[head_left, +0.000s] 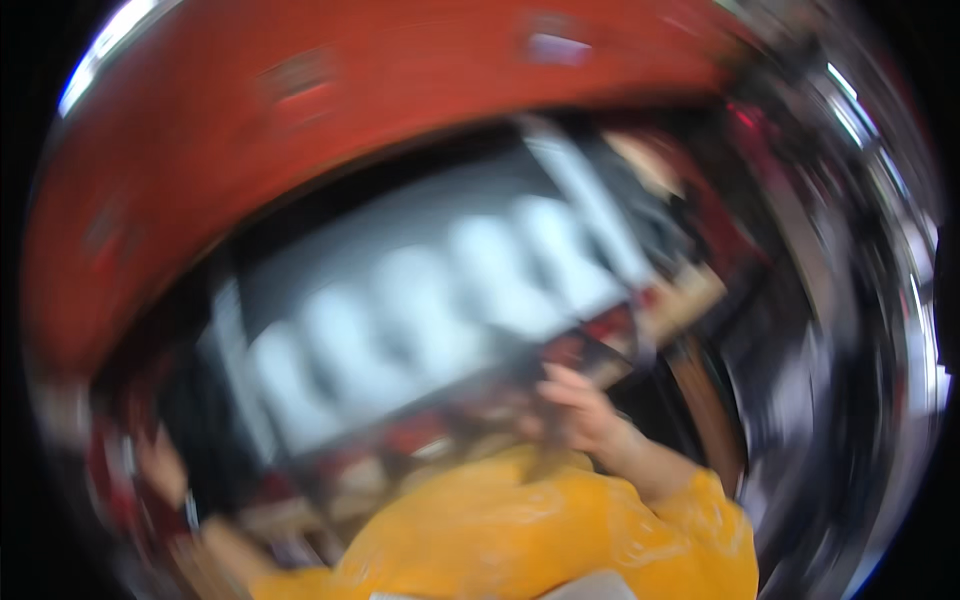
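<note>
Pale panel (425,330) lies ahead of the person, its long axis slanting from lower left to upper right across the middle of the view. Five bright, rounded shapes stand side by side along it, and a light bar crosses near each end: a right-hand bar (585,200) and a left-hand bar (242,375). Strong blur hides what the panel is made of and what carries it.

The right hand (592,415) is the nearer one. It is just beyond the panel's near edge, toward its right end, so the panel lies forward and to the left of those fingers. They look partly extended and bent, but whether they grip or touch anything I cannot tell.

The left hand (163,466) is out past the panel's left end, with dark blur between; from its fingers the panel lies to the right and a little forward. Their spread, and anything in them, cannot be made out.

Beyond the panel, a wide red surface (420,75) curves over the top of the view. A light wood-coloured piece (690,300) sits near the panel's right end, and the yellow garment (470,530) fills the lower middle.
</note>
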